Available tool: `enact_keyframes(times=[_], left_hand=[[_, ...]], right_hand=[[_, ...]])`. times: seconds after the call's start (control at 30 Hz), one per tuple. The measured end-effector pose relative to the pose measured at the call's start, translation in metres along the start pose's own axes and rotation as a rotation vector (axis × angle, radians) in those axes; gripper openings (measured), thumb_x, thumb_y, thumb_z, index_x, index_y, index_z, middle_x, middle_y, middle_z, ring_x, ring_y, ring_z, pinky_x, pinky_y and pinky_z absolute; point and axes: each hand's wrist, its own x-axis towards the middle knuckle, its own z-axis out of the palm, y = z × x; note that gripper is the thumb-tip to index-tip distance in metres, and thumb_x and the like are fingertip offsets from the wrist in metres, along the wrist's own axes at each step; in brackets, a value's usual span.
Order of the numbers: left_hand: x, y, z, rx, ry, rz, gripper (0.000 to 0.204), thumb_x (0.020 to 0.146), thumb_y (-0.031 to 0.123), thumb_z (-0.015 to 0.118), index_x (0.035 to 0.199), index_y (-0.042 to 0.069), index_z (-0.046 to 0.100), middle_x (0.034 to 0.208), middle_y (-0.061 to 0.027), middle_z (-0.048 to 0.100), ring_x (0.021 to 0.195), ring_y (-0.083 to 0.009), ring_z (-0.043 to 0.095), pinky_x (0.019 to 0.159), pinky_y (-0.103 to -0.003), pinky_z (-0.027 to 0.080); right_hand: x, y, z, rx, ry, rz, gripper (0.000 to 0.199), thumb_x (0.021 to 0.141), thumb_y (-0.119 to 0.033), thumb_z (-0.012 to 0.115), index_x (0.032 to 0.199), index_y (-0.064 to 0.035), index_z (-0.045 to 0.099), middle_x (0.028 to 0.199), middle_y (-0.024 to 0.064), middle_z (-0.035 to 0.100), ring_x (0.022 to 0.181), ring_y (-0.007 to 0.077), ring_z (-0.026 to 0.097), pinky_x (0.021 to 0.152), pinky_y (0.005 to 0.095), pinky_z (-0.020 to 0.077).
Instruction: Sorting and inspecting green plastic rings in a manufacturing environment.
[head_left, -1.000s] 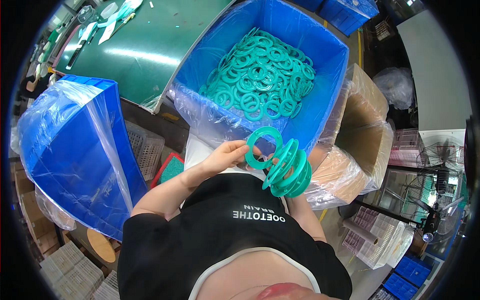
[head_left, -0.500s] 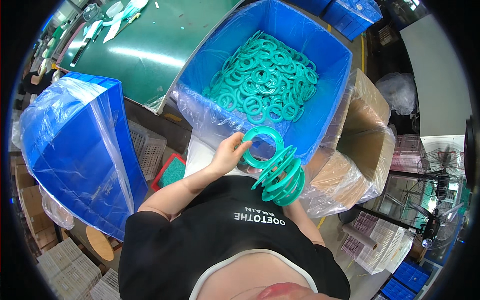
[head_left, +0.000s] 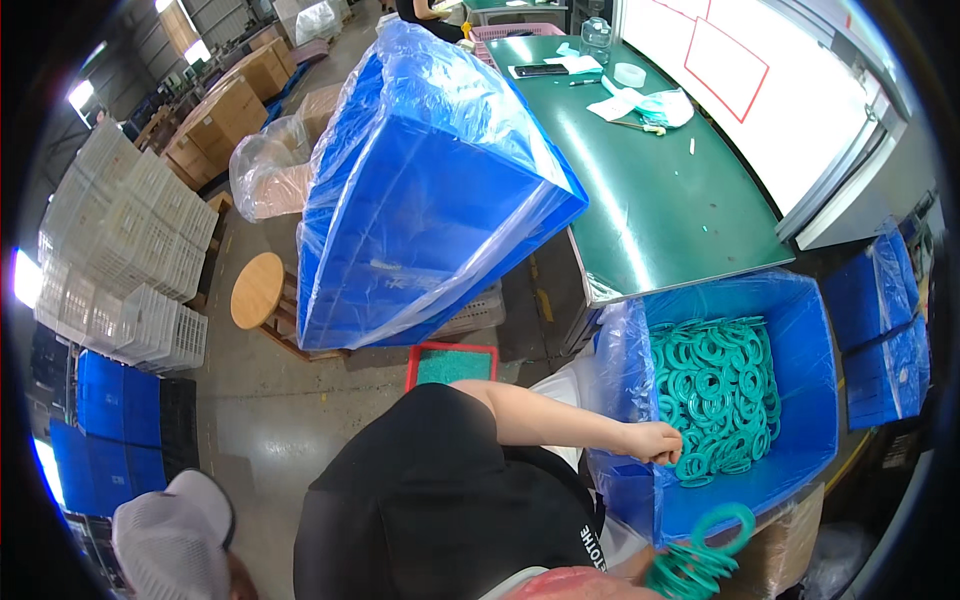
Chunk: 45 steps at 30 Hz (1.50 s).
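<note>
Currently left fingers [head_left: 672, 452] curled beside loose rings [head_left: 712, 400], right fingers hidden behind ring cluster [head_left: 690, 572]; both grips unclear.

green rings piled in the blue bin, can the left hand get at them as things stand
Most likely yes: the left hand is at the open top of the blue bin, beside the green rings, and nothing appears to cover them.
</note>
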Motion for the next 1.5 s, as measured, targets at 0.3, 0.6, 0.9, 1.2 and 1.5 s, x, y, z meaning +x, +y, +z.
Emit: enact_keyframes(times=[0.3, 0.6, 0.9, 1.2, 1.5], left_hand=[[-0.031, -0.019, 0.006, -0.256, -0.154, -0.18, 0.018, 0.089, 0.014, 0.051, 0.099, 0.007, 0.065, 0.083, -0.0018, 0.063, 0.068, -0.0083, 0.055, 0.055, -0.022, 0.043], [-0.058, -0.004, -0.011, 0.121, 0.175, -0.334, 0.037, 0.096, 0.033, 0.053, 0.121, 0.006, 0.055, 0.108, -0.008, 0.063, 0.092, -0.017, 0.064, 0.075, -0.03, 0.053], [0.008, 0.018, -0.066, 0.363, 0.041, -0.183, 0.036, 0.096, 0.018, 0.046, 0.126, -0.003, 0.048, 0.128, -0.0151, 0.051, 0.114, -0.0272, 0.052, 0.095, -0.037, 0.046], [0.012, 0.052, -0.066, 0.52, 0.143, -0.203, 0.052, 0.096, 0.034, 0.051, 0.131, -0.005, 0.046, 0.129, -0.0178, 0.051, 0.115, -0.0257, 0.052, 0.094, -0.037, 0.044], [-0.009, 0.042, -0.036, 0.316, 0.023, -0.295, 0.042, 0.098, 0.033, 0.048, 0.117, -0.002, 0.058, 0.105, -0.0099, 0.064, 0.083, -0.0117, 0.061, 0.067, -0.024, 0.049]], right_hand=[[-0.019, -0.021, -0.036, 0.035, 0.038, 0.024, 0.041, 0.095, -0.039, 0.049, 0.115, -0.0038, 0.057, 0.101, 0.0122, 0.062, 0.089, 0.0219, 0.062, 0.077, 0.0363, 0.0537], [-0.017, 0.055, 0.007, -0.627, 0.205, -0.37, 0.061, 0.061, 0.0, 0.066, 0.12, -0.0088, 0.054, 0.107, 0.0171, 0.064, 0.104, 0.0314, 0.061, 0.089, 0.0395, 0.0479], [0.001, 0.038, 0.021, -0.16, 0.447, -0.389, 0.045, 0.063, -0.013, 0.078, 0.104, -0.0035, 0.062, 0.095, 0.0154, 0.067, 0.093, 0.0293, 0.064, 0.078, 0.0391, 0.0491], [0.012, 0.052, 0.03, -0.014, 0.212, -0.326, 0.048, 0.057, -0.02, 0.088, 0.098, -0.005, 0.067, 0.09, 0.0084, 0.069, 0.09, 0.0207, 0.064, 0.077, 0.0374, 0.0494], [-0.002, 0.061, 0.013, 0.068, 0.268, -0.371, 0.037, 0.074, -0.016, 0.075, 0.106, -0.0023, 0.062, 0.096, 0.0087, 0.068, 0.086, 0.0195, 0.064, 0.076, 0.0379, 0.0509]])
